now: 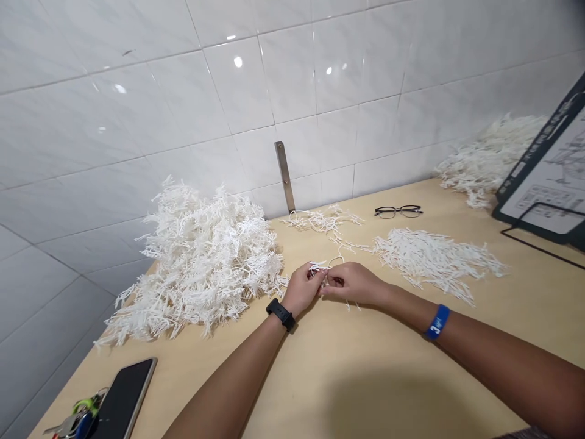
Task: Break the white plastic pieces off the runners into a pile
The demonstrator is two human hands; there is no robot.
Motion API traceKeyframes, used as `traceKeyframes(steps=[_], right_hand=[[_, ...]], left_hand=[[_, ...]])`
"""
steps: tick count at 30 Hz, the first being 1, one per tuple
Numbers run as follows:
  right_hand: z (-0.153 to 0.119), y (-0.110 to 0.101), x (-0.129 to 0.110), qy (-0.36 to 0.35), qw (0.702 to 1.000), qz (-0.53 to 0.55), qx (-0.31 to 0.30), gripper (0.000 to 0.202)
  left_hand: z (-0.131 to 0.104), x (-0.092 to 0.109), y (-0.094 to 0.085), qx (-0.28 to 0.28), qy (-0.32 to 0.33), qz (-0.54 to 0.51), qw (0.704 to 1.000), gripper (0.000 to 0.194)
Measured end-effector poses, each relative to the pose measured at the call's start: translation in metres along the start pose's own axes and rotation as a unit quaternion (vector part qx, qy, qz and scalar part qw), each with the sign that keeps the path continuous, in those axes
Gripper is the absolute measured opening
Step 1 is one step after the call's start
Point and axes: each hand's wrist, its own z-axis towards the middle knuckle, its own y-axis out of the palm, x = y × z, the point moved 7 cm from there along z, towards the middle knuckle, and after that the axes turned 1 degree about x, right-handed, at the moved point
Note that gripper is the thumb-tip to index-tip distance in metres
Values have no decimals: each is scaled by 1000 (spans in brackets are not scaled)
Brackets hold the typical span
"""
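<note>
Since stuff spreads out both sides of the grip, going left to right: a big fluffy white heap (pixel 205 262) sits just left, nearer the left hand (pixel 301 288), right up by the counter's (pixel 297 378) left edge. Both hands pinch thin white strands (pixel 319 267), axis too small to call. Beyond the right hand (pixel 359 283), a flatter pile (pixel 439 259) stretches sideways. Open counter's on the grip's near side.

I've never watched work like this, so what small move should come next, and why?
While the left hand steadies the white strands, perhaps the right hand should gently draw one away: both hands' fingertips come together there, and a heap of loose strands lies to the right.
</note>
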Motion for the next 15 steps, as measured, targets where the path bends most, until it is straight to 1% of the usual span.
traceKeyframes(steps=[1, 3, 6, 8, 11, 13, 15], right_hand=[[0, 2, 1, 7, 1000, -8, -7, 42], [1, 4, 3, 5, 1000, -16, -11, 37], [1, 6, 0, -38, 999, 8, -26, 31], [0, 7, 0, -38, 999, 12, -34, 31], [0, 6, 4, -21, 999, -20, -16, 35], [-1, 6, 3, -40, 998, -38, 5, 35], [-1, 6, 1, -65, 997, -48, 15, 31]], left_hand=[[0, 0, 0, 7, 7, 24, 1000, 25], [-1, -1, 2, 1, 11, 41, 999, 25], [-2, -6, 8, -35, 3, 1, 999, 30], [-2, -7, 9, -46, 6, -18, 999, 32], [0, -6, 7, -40, 21, -13, 999, 33], [0, -6, 7, -42, 17, -12, 999, 33], [0, -7, 9, -55, -3, -29, 998, 34]])
